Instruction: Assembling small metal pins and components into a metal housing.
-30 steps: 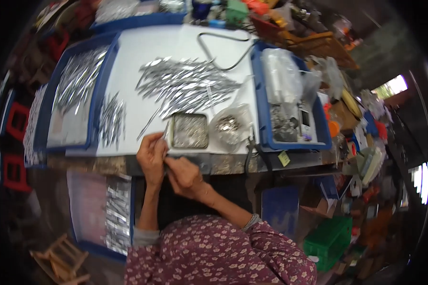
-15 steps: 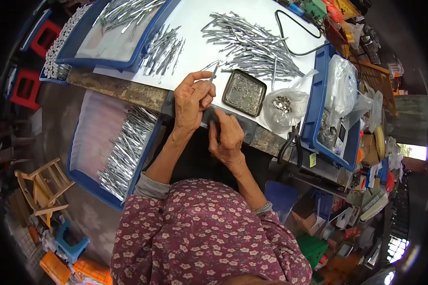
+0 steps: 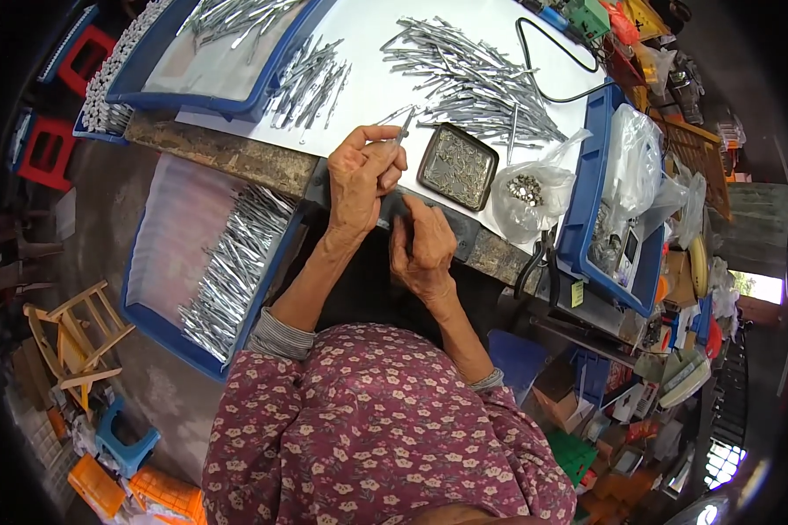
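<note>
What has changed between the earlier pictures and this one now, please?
The right hand was close against the left hand one second ago; it has since moved away to the right, and the two are now apart. The camera view has also turned. The left hand still pinches a thin metal strip. The square tin, clear plastic bag and metal strip pile stayed in place.

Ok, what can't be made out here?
Head view:
Lower end of the metal strip: hidden by the left hand.
Whether the right hand holds anything: its back hides that.
Far end of the upper-left blue tray: cut off by the top edge.
Small pieces in the dish: too small to identify.
</note>
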